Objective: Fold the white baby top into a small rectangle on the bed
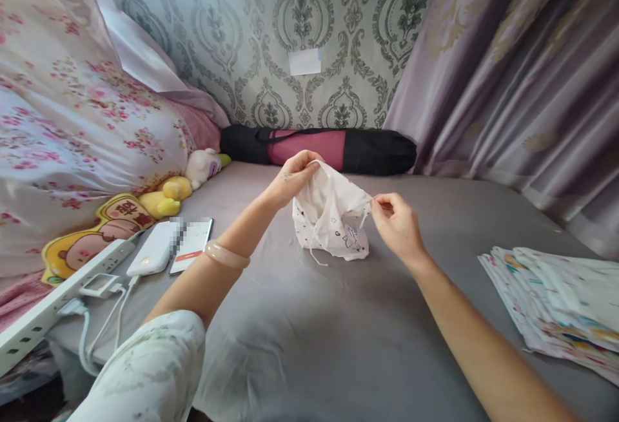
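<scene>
A thin white cloth (331,219) with small dark prints and thin ties hangs just above the grey sheet in the head view, its lower part close to or resting on it. Whether it is a small garment cannot be made out from its folds. My left hand (296,177) pinches its top edge between thumb and fingers. At the cloth's right corner, my right hand (397,223) is closed in a pinch. Between the two hands the upper edge is stretched, and the rest drops in folds.
A stack of folded printed cloths (565,299) lies on the right. To the left are a power strip (72,299) with cables, a white power bank (153,248), a phone (193,245) and plush toys (167,196). A black and pink long bag (309,148) lies along the wall.
</scene>
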{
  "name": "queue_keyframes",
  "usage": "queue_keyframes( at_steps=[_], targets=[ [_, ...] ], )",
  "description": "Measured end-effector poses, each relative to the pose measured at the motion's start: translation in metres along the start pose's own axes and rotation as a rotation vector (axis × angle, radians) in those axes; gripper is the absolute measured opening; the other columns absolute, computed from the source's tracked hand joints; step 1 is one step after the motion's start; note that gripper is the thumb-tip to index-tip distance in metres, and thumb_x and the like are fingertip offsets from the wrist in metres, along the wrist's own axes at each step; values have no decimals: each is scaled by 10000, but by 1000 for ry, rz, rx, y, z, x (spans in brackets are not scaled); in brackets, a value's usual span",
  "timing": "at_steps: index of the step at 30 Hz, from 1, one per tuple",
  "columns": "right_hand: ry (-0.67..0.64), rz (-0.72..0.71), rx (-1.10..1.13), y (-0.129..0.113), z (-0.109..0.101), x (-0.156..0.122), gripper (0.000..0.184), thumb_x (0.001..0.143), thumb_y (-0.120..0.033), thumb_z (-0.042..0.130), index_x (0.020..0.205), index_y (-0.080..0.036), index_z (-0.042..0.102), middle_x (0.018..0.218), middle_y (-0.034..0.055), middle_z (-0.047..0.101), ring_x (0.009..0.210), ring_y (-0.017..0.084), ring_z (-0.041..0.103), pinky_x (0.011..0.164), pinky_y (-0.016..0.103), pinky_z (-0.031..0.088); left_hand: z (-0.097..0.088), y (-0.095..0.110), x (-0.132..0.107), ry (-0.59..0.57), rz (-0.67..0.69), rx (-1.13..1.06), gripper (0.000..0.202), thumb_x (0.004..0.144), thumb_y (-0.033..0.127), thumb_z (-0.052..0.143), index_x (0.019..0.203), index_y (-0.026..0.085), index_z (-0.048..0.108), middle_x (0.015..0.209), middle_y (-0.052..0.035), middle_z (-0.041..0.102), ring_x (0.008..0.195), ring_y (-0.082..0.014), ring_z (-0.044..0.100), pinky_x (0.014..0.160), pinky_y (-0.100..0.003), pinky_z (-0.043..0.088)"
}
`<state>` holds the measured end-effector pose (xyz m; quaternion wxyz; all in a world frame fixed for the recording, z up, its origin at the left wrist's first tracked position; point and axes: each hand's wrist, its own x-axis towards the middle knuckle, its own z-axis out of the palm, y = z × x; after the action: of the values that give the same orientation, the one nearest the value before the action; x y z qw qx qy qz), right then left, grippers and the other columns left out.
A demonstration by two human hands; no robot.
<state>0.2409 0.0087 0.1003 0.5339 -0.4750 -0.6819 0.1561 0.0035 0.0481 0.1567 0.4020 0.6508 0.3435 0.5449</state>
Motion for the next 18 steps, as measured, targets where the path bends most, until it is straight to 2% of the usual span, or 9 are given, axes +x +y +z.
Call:
queue_keyframes(
  at_steps=[3,6,9,11,14,16,18],
  targets=[
    [-18,159,54,-4,-23,0,167,822,-362,595,789,-204,553,733,15,621,676,156,583,669,308,476,10,-14,-4,-29,17,156,175,876,189,494,994,193,622,732,21,535,647,-103,502,634,-217,436],
    [-32,311,243,-13,-41,0,168,767,-347,625,788,-212,529,638,-36,565,575,116,521,553,253,423,25,-22,-8,-91,58,303,279,833,125,424,968,182,661,829,-15,566,785,-144,540,754,-267,457],
    [-40,486,465,-19,-55,-1,217,692,-287,645,834,-233,491,619,-78,543,498,80,457,510,229,410,41,-27,-14,-190,73,386,307,754,115,479,961,186,695,976,-41,545,953,-193,531,880,-325,451],
    [-51,559,522,-19,-62,-5,252,665,-257,642,854,-242,475,616,-98,533,455,60,403,504,231,422,50,-30,-17,-230,66,422,309,712,127,557,969,202,711,987,-41,506,1001,-214,508,930,-360,440],
    [-82,550,448,-11,-66,-15,207,701,-276,619,872,-234,510,640,-84,550,468,66,428,532,251,454,60,-36,-19,-235,81,457,217,697,161,670,899,214,729,963,-34,477,1039,-227,478,1007,-403,387],
    [-116,462,325,-4,-62,-22,168,750,-304,602,889,-221,557,716,-38,605,567,101,534,607,283,491,63,-39,-20,-244,103,460,149,706,197,721,854,218,734,934,-27,476,1026,-222,475,1029,-416,359],
    [-157,317,175,2,-54,-27,158,790,-321,595,907,-215,603,825,13,657,728,148,615,722,326,511,63,-41,-20,-261,128,444,113,723,226,741,836,220,739,902,-21,476,998,-212,480,1022,-410,358]
  ],
)
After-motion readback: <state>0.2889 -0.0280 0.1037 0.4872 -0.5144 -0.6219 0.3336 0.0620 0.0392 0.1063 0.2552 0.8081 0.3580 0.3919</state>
